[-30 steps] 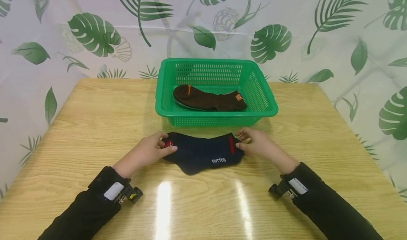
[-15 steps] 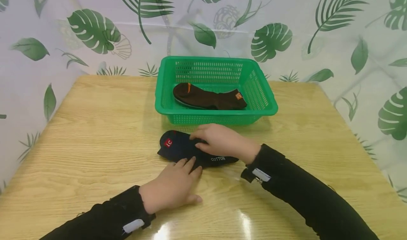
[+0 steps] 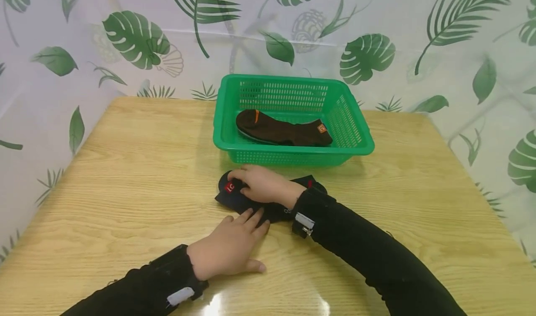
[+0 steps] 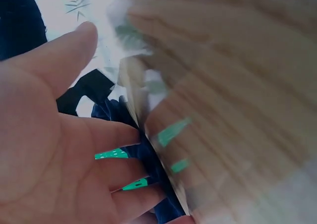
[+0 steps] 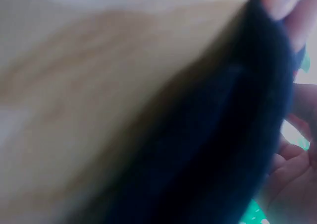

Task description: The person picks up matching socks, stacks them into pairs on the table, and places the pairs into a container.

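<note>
A dark navy sock (image 3: 235, 200) with a red LC label lies flat on the wooden table, in front of the basket. My left hand (image 3: 228, 247) has its fingers outstretched, their tips touching the sock's near edge; the thumb points off to the right. Across the top of the sock lies my right hand (image 3: 268, 185), fingertips near the red label, covering the sock's middle and part of its white lettering. In the left wrist view, straight fingers touch the sock (image 4: 161, 172). The sock (image 5: 237, 130) looms blurred in the right wrist view.
Behind the sock stands a green plastic basket (image 3: 293, 149) with perforated walls. Inside it lies a brown sock (image 3: 284, 132) with orange marks. A leaf-patterned cloth (image 3: 310, 64) hangs behind the wooden table (image 3: 159, 167).
Both hands left the sock's ends. My left hand came to its near edge and stayed there; my right hand slid left along the sock towards the red label. The head view shifted slightly.
</note>
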### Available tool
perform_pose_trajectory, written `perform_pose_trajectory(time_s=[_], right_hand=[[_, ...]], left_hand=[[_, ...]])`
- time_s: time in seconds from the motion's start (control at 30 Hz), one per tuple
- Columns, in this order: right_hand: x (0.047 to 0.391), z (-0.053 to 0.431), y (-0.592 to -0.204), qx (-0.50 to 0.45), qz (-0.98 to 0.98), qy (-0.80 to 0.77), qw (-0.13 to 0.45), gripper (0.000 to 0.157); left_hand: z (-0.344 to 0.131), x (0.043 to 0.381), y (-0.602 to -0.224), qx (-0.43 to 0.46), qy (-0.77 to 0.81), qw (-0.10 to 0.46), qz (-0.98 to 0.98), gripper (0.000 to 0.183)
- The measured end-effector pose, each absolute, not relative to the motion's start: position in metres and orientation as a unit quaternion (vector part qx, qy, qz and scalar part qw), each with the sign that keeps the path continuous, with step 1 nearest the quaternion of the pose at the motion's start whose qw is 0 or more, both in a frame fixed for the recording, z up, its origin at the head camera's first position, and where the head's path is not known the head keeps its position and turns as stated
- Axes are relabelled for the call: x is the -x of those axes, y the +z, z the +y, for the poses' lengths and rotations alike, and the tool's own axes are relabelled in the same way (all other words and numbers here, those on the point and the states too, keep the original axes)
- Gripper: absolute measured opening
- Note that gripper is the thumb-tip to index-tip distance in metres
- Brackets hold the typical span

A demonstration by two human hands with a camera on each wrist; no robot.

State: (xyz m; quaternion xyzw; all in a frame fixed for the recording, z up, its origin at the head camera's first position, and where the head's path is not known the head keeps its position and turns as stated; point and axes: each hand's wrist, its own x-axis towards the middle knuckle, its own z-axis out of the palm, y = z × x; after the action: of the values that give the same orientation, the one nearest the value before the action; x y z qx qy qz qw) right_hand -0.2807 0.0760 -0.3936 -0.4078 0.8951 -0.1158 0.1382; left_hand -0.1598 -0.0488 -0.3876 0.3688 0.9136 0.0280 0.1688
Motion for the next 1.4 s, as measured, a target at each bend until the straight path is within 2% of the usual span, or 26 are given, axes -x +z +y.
perform_pose_trajectory(time_s=[0.17, 0.37, 0.6, 0.77, 0.87, 0.97, 1.07, 1.13, 1.2, 1.33, 1.4], right_hand=[[0.284, 0.085, -0.399, 0.373, 0.904, -0.171, 0.121, 0.010], [0.282, 0.102, -0.385, 0.279, 0.891, -0.321, 0.156, 0.006], [0.262, 0.122, -0.345, 0.228, 0.753, -0.588, 0.188, 0.006], [0.254, 0.143, -0.317, 0.236, 0.562, -0.761, 0.224, 0.013], [0.256, 0.162, -0.317, 0.234, 0.526, -0.789, 0.212, 0.015], [0.259, 0.186, -0.329, 0.195, 0.654, -0.714, 0.153, 0.015], [0.261, 0.206, -0.349, 0.169, 0.848, -0.490, 0.114, 0.009], [0.260, 0.214, -0.361, 0.180, 0.921, -0.327, 0.114, 0.011], [0.259, 0.219, -0.369, 0.196, 0.947, -0.229, 0.114, 0.015], [0.257, 0.220, -0.375, 0.199, 0.952, -0.192, 0.128, 0.025], [0.256, 0.219, -0.377, 0.197, 0.953, -0.185, 0.138, 0.030]], left_hand=[[-0.049, 0.160, -0.387, -0.365, 0.028, 0.187, 0.911, 0.086], [-0.052, 0.159, -0.385, -0.362, 0.034, 0.185, 0.913, 0.080], [-0.047, 0.153, -0.384, -0.392, 0.040, 0.066, 0.917, 0.064], [-0.046, 0.155, -0.382, -0.390, 0.050, 0.012, 0.920, 0.065], [-0.049, 0.158, -0.381, -0.375, 0.054, -0.026, 0.925, 0.066], [-0.056, 0.161, -0.382, -0.368, 0.044, -0.043, 0.928, 0.062], [-0.064, 0.161, -0.385, -0.383, 0.036, 0.004, 0.923, 0.061], [-0.067, 0.161, -0.387, -0.396, 0.031, 0.038, 0.917, 0.059], [-0.070, 0.164, -0.388, -0.399, 0.041, 0.048, 0.915, 0.054], [-0.074, 0.184, -0.382, -0.373, 0.088, 0.001, 0.924, 0.039], [-0.076, 0.200, -0.377, -0.337, 0.128, 0.002, 0.933, 0.033]])
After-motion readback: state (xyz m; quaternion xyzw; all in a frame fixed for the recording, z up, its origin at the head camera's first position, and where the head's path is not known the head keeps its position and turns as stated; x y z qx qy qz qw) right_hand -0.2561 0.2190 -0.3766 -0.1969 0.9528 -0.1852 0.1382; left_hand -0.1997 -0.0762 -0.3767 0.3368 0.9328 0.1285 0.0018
